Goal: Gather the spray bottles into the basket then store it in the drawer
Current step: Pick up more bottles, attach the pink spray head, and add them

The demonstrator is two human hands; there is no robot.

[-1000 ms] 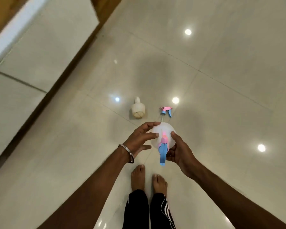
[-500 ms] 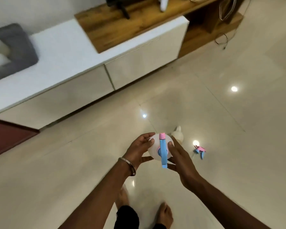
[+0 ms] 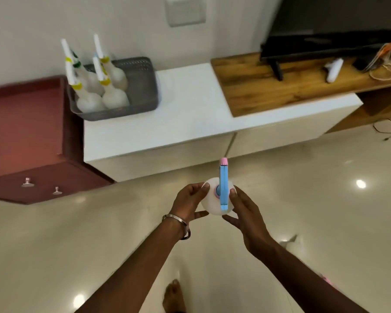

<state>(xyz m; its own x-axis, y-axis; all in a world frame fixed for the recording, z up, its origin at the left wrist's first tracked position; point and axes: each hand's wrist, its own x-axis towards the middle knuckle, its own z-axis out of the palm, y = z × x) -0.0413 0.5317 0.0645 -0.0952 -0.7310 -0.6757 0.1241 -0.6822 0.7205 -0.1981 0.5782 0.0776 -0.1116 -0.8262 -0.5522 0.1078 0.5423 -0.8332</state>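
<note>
Head view, read from the left edge across: a dark red cabinet (image 3: 27, 136) fills the nine o'clock side, with two small metal knobs (image 3: 27, 182) on its front face. Just right of it, toward eleven o'clock, a grey basket (image 3: 142, 91) sits on the left end of a low white cabinet (image 3: 190, 114), touching the red cabinet's edge or very near it. Four spray bottles (image 3: 113, 98) with yellow or green collars and white nozzles stand upright inside the basket, packed close together. Near the centre, slightly toward six o'clock, the left hand (image 3: 187, 204), with a metal bracelet (image 3: 177, 224) on its wrist, grips the left side of a white spray bottle (image 3: 212, 199) that has a blue trigger head and a pink tip pointing to twelve o'clock. The right hand (image 3: 246, 213) clasps the bottle's right side, its fingers curled under the base, so the bottle is held above the floor (image 3: 54, 245) between both hands, well apart from the basket. At one o'clock a wooden shelf (image 3: 280, 89) carries a dark television (image 3: 336, 26) and a white object that is too blurred to identify. At four o'clock something pale lies on the floor behind the right forearm, mostly hidden. A bare foot (image 3: 174, 297) shows at six o'clock.
</note>
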